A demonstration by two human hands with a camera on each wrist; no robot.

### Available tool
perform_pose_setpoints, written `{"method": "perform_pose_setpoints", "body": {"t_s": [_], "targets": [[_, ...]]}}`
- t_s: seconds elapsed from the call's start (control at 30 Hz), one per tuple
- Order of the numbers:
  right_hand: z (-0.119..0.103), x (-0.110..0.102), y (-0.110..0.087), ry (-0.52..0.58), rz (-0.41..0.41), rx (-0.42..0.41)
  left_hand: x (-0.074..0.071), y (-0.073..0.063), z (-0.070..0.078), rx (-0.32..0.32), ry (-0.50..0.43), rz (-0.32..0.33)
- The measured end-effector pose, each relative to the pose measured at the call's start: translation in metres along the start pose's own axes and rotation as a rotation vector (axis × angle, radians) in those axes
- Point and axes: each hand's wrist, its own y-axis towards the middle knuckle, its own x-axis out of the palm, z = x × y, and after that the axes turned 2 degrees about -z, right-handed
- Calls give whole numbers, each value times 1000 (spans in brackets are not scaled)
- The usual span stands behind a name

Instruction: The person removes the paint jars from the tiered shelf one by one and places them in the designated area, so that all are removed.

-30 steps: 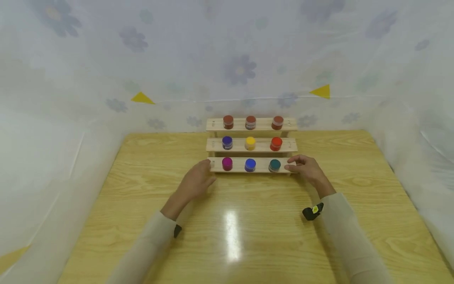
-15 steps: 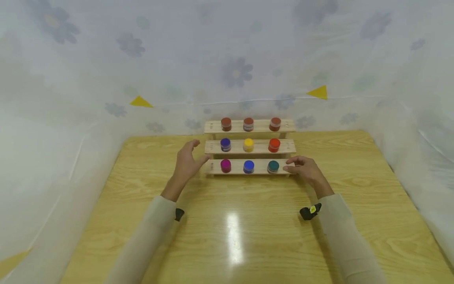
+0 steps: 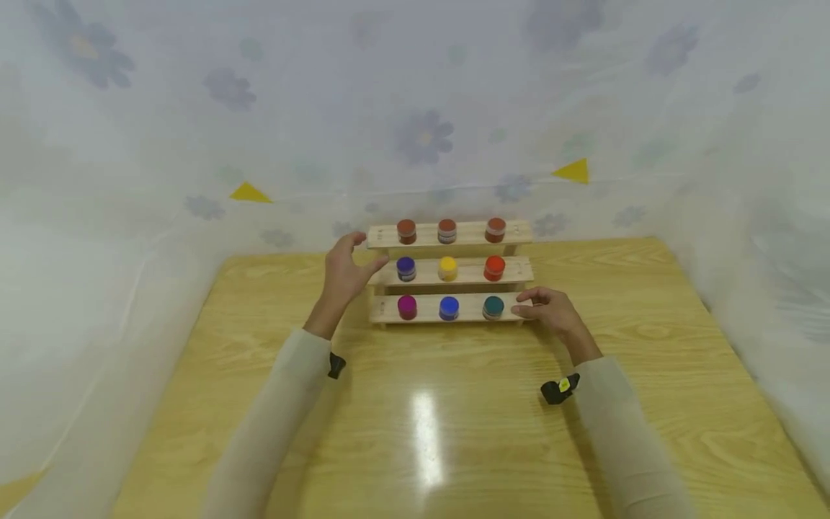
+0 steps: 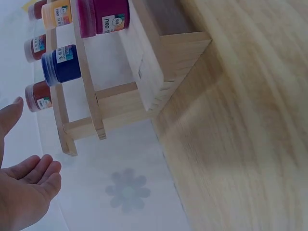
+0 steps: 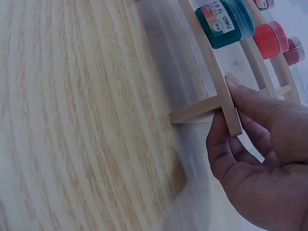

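Observation:
A three-step wooden rack (image 3: 428,310) stands at the back of the table, with three lidded paint jars on each step. Magenta (image 3: 407,308), blue (image 3: 449,308) and teal jars (image 3: 493,308) line the lowest step. Dark blue (image 3: 405,269), yellow (image 3: 447,269) and red jars (image 3: 494,268) fill the middle one, and reddish-brown jars (image 3: 447,231) the top. My left hand (image 3: 344,277) is beside the rack's upper left end, thumb and fingers apart, holding nothing. My right hand (image 5: 264,149) pinches the right end of the lowest step between thumb and fingers.
A pale wood-grain table (image 3: 363,432) lies under the rack. Behind it hangs a white flowered sheet (image 3: 324,108) bearing yellow triangles (image 3: 573,171). A small black camera (image 3: 558,389) sits at the right wrist.
My left hand has left the lowest step's left end and moved up to the top step's left end, thumb and fingers spreading. The right hand has stayed at the lowest step's right end.

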Motion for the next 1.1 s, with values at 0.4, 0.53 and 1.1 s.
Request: {"method": "perform_pose_setpoints", "body": {"t_s": [0.4,0.53,1.1], "targets": [[-1,6,-3,-14,8,8,12,24,13,17,-40,18],[-2,4,-3,-10,11,10,19,31,19,-14,-64,9],[0,3,-1,27,9,12,39,42,28,-25,-185,17]]}}
